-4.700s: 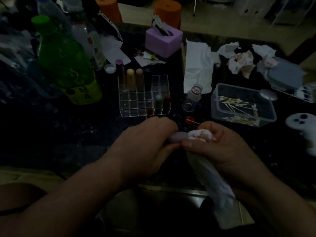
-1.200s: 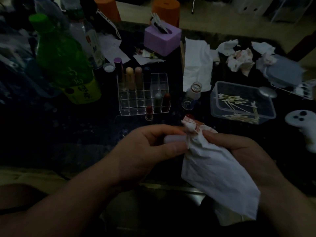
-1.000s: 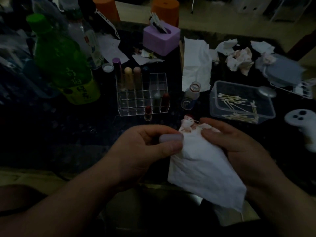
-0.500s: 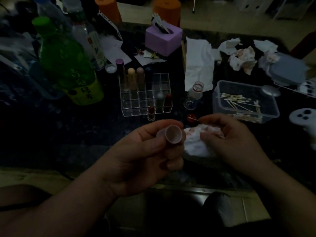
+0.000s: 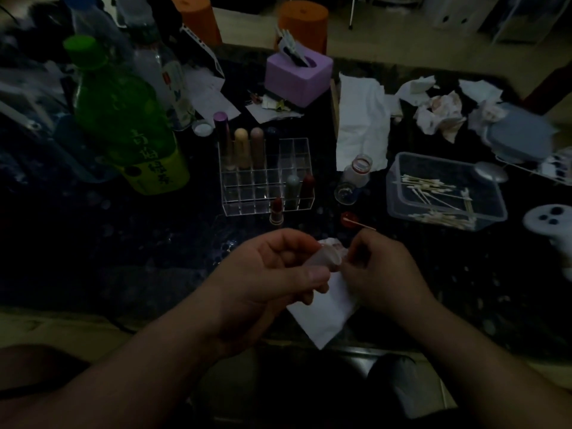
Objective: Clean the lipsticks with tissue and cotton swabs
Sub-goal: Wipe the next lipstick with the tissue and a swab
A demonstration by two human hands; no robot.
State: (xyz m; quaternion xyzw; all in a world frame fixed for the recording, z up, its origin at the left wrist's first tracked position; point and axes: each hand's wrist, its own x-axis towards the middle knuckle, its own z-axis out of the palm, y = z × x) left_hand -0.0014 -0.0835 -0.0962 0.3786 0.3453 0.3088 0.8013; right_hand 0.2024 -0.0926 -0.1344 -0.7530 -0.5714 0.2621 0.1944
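My left hand (image 5: 272, 280) grips a pale lipstick cap (image 5: 325, 258) with its open end turned toward my right hand. My right hand (image 5: 380, 270) pinches a white tissue (image 5: 325, 314) and presses a stained corner of it against the cap's mouth; the rest of the tissue hangs below. An open red lipstick (image 5: 276, 210) stands in front of the clear organizer (image 5: 266, 178), which holds several capped lipsticks. A used cotton swab (image 5: 360, 225) lies on a red cap just beyond my hands.
A clear tub (image 5: 445, 190) of cotton swabs sits at right, a small glass bottle (image 5: 356, 174) beside it. Crumpled stained tissues (image 5: 439, 114) and a flat tissue (image 5: 362, 122) lie behind. A green bottle (image 5: 123, 119) stands at left, a purple box (image 5: 298, 77) at the back, a white controller (image 5: 554, 224) far right.
My left hand has turned the cap's open end from facing the camera toward my right hand. The bunched tissue has come against the cap's mouth and now hangs loose below.
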